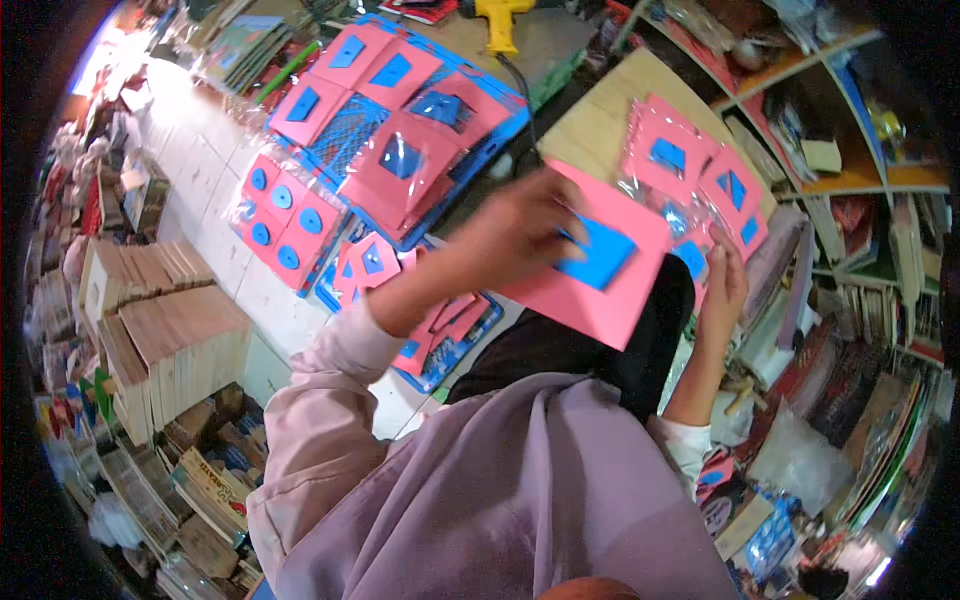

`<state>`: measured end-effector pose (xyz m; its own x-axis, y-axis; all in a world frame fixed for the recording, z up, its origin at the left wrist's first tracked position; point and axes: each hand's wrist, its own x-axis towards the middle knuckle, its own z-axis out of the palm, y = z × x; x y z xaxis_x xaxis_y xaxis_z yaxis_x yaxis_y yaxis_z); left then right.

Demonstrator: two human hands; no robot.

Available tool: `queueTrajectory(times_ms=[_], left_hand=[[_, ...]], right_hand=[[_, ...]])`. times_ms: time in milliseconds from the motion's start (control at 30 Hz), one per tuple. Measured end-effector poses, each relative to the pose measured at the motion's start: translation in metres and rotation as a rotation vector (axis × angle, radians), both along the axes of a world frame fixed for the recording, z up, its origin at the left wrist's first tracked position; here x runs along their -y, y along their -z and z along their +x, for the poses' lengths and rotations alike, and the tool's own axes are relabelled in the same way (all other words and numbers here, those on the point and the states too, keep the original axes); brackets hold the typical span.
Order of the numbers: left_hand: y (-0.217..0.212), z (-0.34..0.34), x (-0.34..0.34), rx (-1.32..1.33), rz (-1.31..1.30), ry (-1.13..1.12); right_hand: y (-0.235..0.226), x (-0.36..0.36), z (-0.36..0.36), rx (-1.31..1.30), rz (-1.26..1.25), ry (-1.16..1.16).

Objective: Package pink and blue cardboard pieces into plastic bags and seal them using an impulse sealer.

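Note:
A large pink card (590,310) with a blue four-sided piece (608,255) on its face is tilted above my dark-clothed lap. My left hand (515,230) reaches across this card, its fingertips at the blue piece. Motion smears those fingers, so their grip cannot be made out. To the right, my right hand (725,290) is closed at the edge of another pink piece with a blue patch (692,258), partly hidden behind the large card. Beyond it, clear-wrapped pink cards with blue shapes (668,155) rest on a wooden board (590,125).
Pink cards with blue shapes lie on a blue tray (490,150) and a smaller blue tray (435,375). A bagged pink sheet with blue ovals (285,215) is beside them. Wooden blocks (185,325) stand left, a yellow power tool (498,25) ahead, crowded shelves (850,185) right.

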<state>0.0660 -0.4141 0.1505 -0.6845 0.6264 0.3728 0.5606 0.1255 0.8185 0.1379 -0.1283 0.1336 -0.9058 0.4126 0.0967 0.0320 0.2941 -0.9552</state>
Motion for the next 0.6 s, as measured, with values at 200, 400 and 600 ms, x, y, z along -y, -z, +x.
queueTrajectory(times_ms=[200, 400, 600], left_hand=[[0.034, 0.062, -0.121, -0.136, 0.007, 0.071], [0.044, 0.079, -0.139, -0.246, -0.201, -0.122], [0.038, 0.059, -0.119, -0.150, -0.140, -0.059]], right_hand=[[-0.026, -0.012, 0.026, -0.024, 0.134, -0.076], [0.020, 0.004, 0.064, 0.038, 0.702, -0.230], [0.043, 0.010, 0.073, 0.100, 0.778, -0.232]])
